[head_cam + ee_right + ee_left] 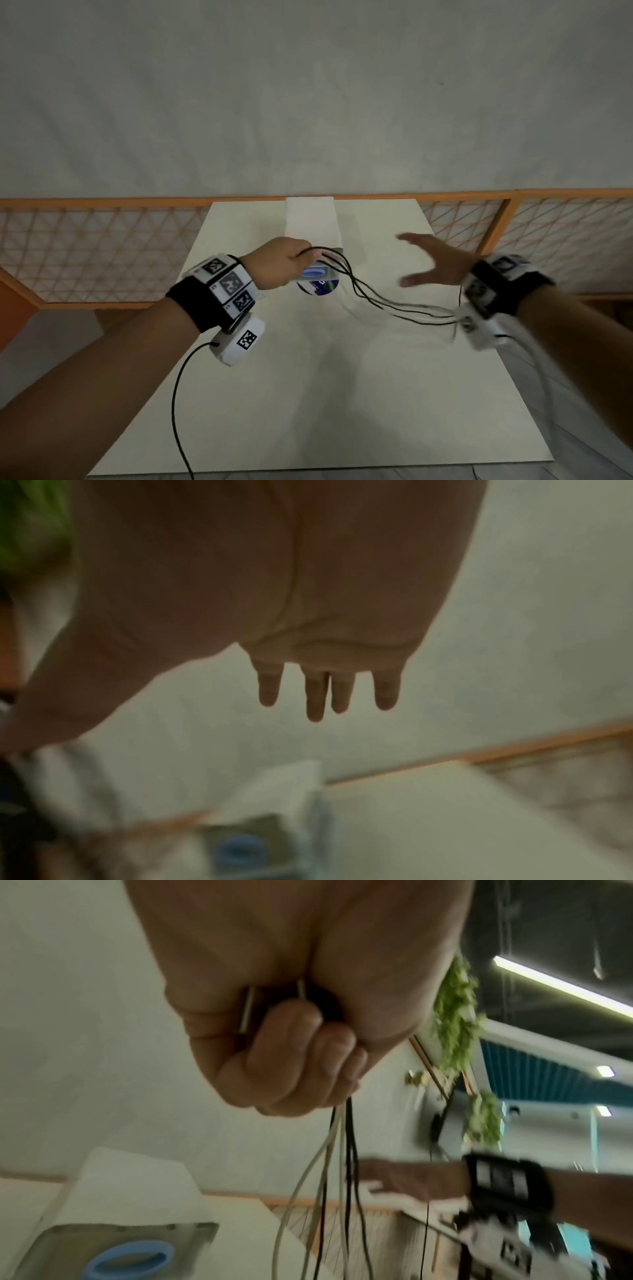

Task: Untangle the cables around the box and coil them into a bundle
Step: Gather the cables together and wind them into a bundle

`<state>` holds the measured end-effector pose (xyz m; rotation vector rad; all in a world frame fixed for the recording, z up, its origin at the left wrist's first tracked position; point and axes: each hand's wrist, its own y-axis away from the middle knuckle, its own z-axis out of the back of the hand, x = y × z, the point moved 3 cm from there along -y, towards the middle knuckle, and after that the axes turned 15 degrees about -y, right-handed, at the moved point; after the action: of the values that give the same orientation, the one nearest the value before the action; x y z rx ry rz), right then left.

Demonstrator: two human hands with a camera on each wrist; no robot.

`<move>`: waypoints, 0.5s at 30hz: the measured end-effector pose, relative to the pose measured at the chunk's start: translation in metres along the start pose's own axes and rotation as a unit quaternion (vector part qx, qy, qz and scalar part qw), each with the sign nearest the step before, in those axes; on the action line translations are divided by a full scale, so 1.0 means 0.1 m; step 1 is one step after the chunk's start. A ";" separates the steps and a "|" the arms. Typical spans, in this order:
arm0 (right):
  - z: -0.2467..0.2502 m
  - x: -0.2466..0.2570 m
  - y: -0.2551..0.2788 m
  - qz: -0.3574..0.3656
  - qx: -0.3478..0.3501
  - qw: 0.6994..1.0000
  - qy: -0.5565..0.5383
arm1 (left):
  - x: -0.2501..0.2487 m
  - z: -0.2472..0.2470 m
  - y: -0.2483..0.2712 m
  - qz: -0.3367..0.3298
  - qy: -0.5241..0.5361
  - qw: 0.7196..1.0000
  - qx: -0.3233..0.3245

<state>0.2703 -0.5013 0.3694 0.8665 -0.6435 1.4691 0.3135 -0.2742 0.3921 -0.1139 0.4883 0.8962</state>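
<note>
Left hand (281, 262) clenches the cables (373, 294) above the box (317, 274) on the table (308, 394). Right hand (435, 260) is spread, holding nothing. Best next: catch the trailing strands and loop them evenly.

An indoor office-like or commercial space: a plain white table (342, 394) stands against a pale wall (308, 85), flanked by orange-framed lattice panels (85, 253). The left wrist view shows a dark ceiling with a linear strip light (561, 985), hanging green foliage (455, 1010) and blue slatted panelling (548, 1074).
</note>
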 end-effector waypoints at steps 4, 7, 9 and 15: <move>-0.29 0.45 -0.12 0.029 0.088 0.988 -0.120 | -0.22 0.01 -0.05 -0.049 -0.055 0.997 0.014; -0.50 0.58 -0.25 0.016 0.118 0.985 -0.126 | -0.19 0.17 -0.06 -0.055 -0.022 0.998 0.016; -0.41 0.38 -0.27 -0.022 0.102 0.985 -0.137 | 0.03 0.29 -0.03 -0.023 0.068 0.997 0.009; -0.04 0.46 -0.32 -0.046 0.020 0.969 -0.243 | 0.57 -0.10 0.04 0.019 0.226 0.974 -0.018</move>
<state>0.3031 -0.4684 0.4015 1.2890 -0.9223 1.1925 0.3365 -0.2337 0.3575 -0.3471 0.9013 0.9174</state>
